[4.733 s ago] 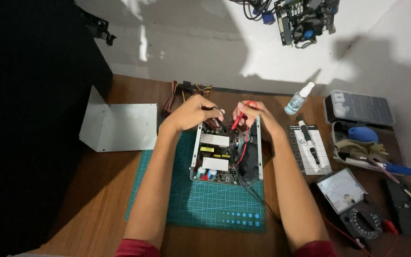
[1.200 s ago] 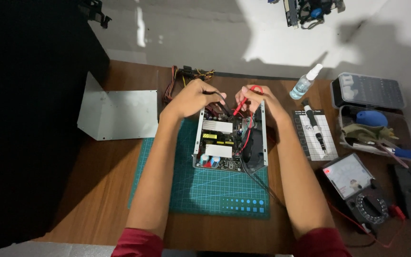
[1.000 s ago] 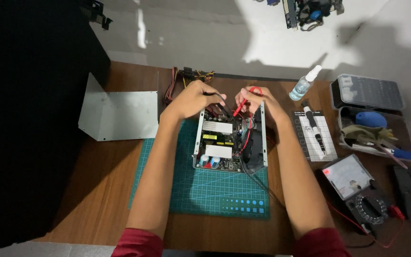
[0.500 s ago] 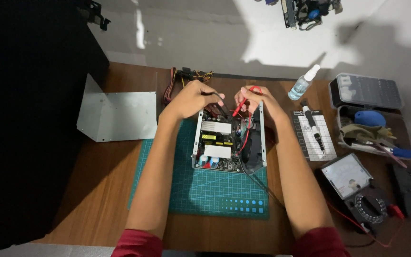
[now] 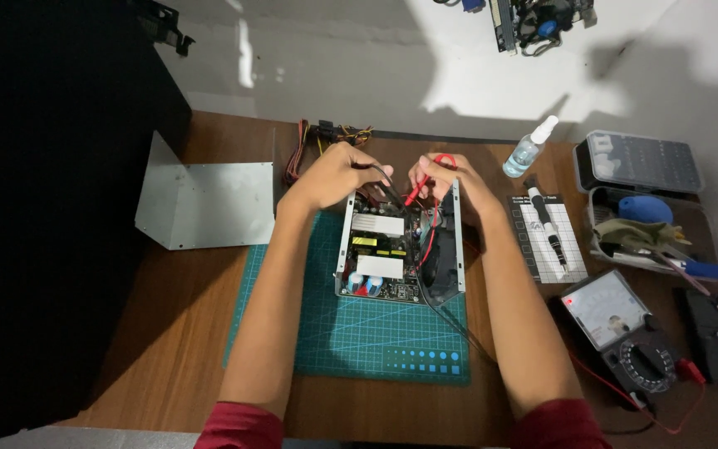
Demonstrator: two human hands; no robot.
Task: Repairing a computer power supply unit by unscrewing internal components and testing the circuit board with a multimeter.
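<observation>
Grey metal cover (image 5: 205, 204) lies by the desk (image 5: 168, 333) left edge. Left hand (image 5: 334, 175) fingers pinch the black probe (image 5: 390, 189), right hand (image 5: 446, 179) fingers pinch the red probe (image 5: 417, 187), both over the open power supply (image 5: 399, 245) on the green cutting mat (image 5: 359, 333) at desk centre. Analog multimeter (image 5: 625, 333) sits near the right front corner.

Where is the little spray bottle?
In the head view, the spray bottle stands on the far right part of the wooden table, just beyond the right hand and left of the grey case.
</observation>
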